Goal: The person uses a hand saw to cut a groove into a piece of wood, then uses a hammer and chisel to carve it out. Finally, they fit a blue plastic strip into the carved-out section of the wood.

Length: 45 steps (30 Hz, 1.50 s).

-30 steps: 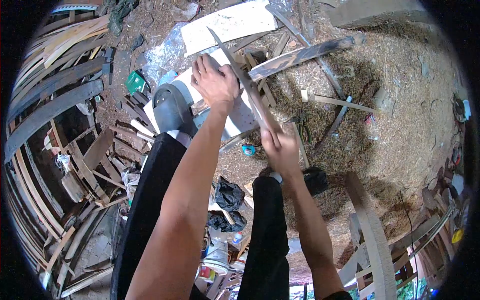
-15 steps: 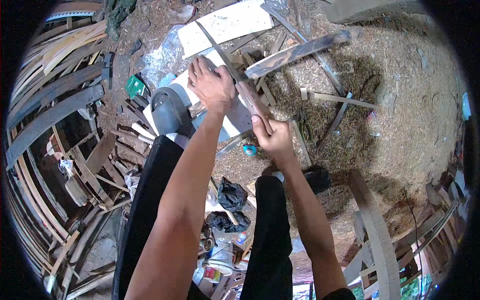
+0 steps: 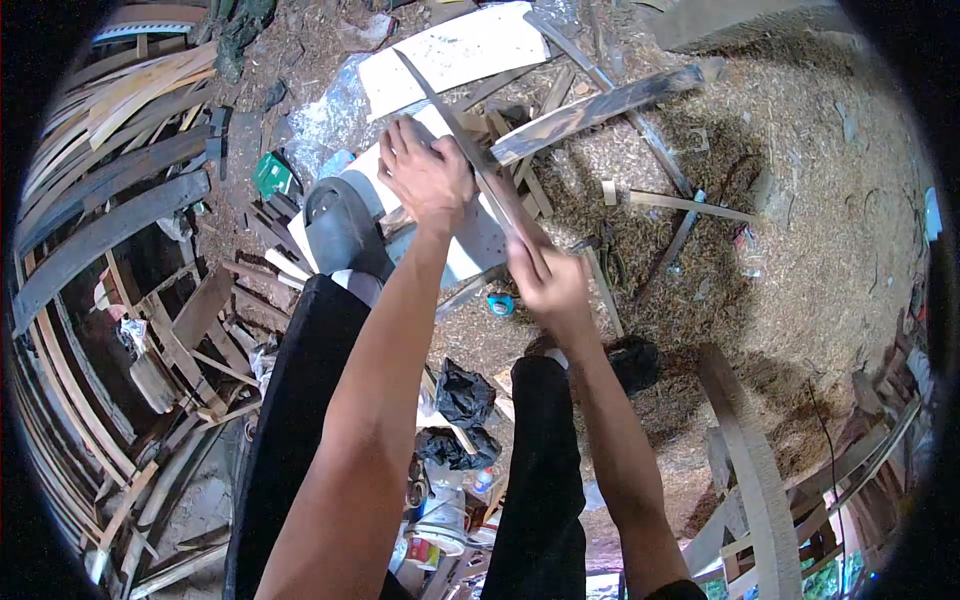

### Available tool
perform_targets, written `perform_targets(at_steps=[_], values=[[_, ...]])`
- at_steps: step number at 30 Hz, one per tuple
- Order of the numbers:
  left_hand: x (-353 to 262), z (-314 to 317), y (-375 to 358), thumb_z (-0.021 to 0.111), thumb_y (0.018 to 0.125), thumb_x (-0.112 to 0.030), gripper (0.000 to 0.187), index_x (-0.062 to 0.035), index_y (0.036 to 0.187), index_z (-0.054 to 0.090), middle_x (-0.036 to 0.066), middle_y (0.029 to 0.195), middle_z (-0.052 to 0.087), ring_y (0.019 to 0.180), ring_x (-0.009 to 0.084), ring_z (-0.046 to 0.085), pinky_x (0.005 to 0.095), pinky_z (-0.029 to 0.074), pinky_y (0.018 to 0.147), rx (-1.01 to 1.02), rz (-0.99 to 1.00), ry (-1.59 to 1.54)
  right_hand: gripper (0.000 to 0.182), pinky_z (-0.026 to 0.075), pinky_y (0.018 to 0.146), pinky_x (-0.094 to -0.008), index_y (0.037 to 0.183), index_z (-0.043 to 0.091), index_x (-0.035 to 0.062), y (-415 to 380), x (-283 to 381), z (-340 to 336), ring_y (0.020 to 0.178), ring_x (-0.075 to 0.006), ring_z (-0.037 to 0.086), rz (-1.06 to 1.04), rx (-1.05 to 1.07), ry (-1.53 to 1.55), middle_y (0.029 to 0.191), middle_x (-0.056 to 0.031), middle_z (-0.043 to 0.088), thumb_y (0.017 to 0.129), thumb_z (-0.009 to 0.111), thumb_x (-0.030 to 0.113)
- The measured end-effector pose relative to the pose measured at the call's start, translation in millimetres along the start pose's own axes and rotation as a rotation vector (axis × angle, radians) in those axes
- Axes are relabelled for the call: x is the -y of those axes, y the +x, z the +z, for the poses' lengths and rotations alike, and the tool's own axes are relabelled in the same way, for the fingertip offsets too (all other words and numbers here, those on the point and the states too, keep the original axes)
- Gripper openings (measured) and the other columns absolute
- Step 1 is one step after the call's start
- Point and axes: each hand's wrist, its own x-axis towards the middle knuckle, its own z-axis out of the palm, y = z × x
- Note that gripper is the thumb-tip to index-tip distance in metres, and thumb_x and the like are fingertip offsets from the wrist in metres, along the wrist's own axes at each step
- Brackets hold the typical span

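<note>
My right hand (image 3: 550, 280) is closed around the handle of a handsaw (image 3: 440, 105), its fingers smeared by motion. The long blade slants up and left, across a dark-stained wooden plank (image 3: 600, 112). Just left of the blade, my left hand (image 3: 428, 180) presses down with bent fingers gripping the plank, hiding much of that end. A white, speckled board (image 3: 470, 245) lies beneath. My foot in a dark grey sandal (image 3: 345, 225) is at the left, close to the left hand.
Sawdust covers the ground, with a turquoise tape measure (image 3: 500, 305) near my right wrist. Stacked timber strips (image 3: 110, 200) line the left. Black plastic bags (image 3: 465, 390) and a white bucket (image 3: 440, 520) lie between my legs. A thick beam (image 3: 755, 470) stands at lower right.
My right hand and the saw have shifted slightly toward me, and that hand now looks blurred. My left hand keeps its place on the plank. The whole view has moved a little.
</note>
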Motion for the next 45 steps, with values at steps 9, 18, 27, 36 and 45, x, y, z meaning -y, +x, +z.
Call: perform_targets(at_steps=[9,18,27,36,45], values=[[-3.7,-2.6,-1.9,0.048,0.081,-0.024,0.06,0.003,0.134,0.046,0.02,0.143,0.044,0.138,0.0339,0.032,0.0523,0.023,0.111,0.013,-0.016,-0.007,0.018,0.048,0.054,-0.035,0.077,0.068,-0.0018,-120.6,-16.6,-85.4,0.052,-0.0238,0.062,0.138,0.111,-0.135,0.061,-0.0148,0.062,0.082,0.069,0.015],[-2.3,-3.0,1.0,0.05,0.079,-0.023,0.059,0.0025,0.133,0.048,0.02,0.139,0.048,0.135,0.0347,0.036,0.0525,0.025,0.109,0.012,-0.006,-0.014,0.044,0.042,0.044,-0.0402,0.059,0.062,0.0004,15.2,12.3,4.8,0.04,-0.0312,0.054,0.068,-0.022,-0.099,0.048,-0.0181,0.051,0.087,0.067,0.034],[1.4,2.9,-1.7,0.047,0.085,-0.025,0.056,-0.0034,0.137,0.046,0.018,0.143,0.046,0.137,0.0363,0.034,0.0545,0.025,0.11,-0.04,0.011,-0.017,0.016,0.051,0.056,-0.0375,0.074,0.068,0.0014,-125.1,-38.1,-75.8,0.054,-0.0317,0.064,0.056,0.123,-0.178,0.063,-0.0181,0.063,0.082,0.067,0.015],[-0.9,-4.0,-2.5,0.047,0.083,-0.024,0.056,-0.0008,0.134,0.048,0.019,0.14,0.048,0.135,0.0355,0.035,0.053,0.026,0.108,0.008,0.011,-0.006,0.039,0.044,0.046,-0.038,0.061,0.063,0.0018,6.2,13.5,-0.2,0.043,-0.0288,0.057,0.041,0.033,-0.084,0.051,-0.0136,0.055,0.088,0.068,0.029],[-4.4,-3.0,-4.5,0.047,0.081,-0.023,0.058,0.0025,0.134,0.046,0.018,0.143,0.044,0.137,0.0335,0.034,0.0509,0.023,0.111,-0.004,0.006,-0.028,0.026,0.05,0.052,-0.0391,0.064,0.063,0.0018,-113.4,-36.4,-66.3,0.052,-0.032,0.062,0.096,0.079,-0.197,0.057,-0.0162,0.058,0.082,0.07,0.02]])
